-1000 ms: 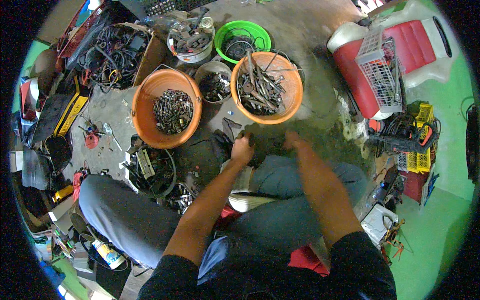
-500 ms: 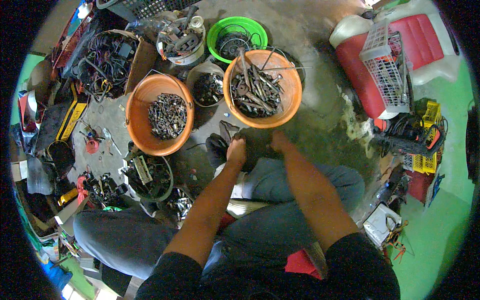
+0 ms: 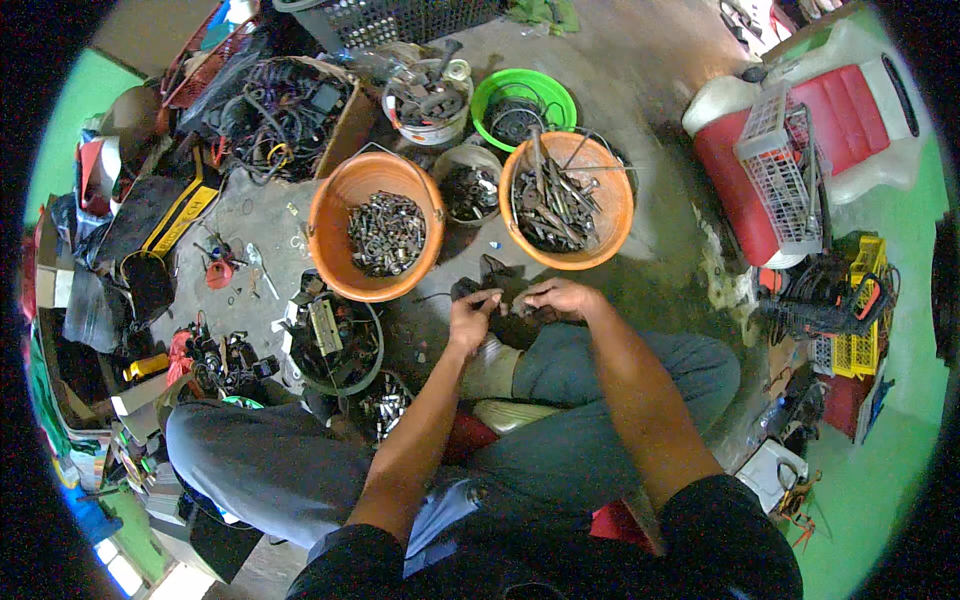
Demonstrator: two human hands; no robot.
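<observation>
Right hand [image 3: 565,298] fingertips look pinched on small dark piece [image 3: 520,305], at that hand's 9 o'clock. Left hand [image 3: 470,320] farther off, piece toward its 2–3 o'clock; can't tell whether it grips anything. Piece's long axis unclear. Orange bucket of rods [image 3: 615,205] at right hand's 12.

Dim, grainy view; dark curved rim.

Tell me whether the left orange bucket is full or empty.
Partly filled: the left orange bucket holds small metal parts, its inner side bare above them.
</observation>
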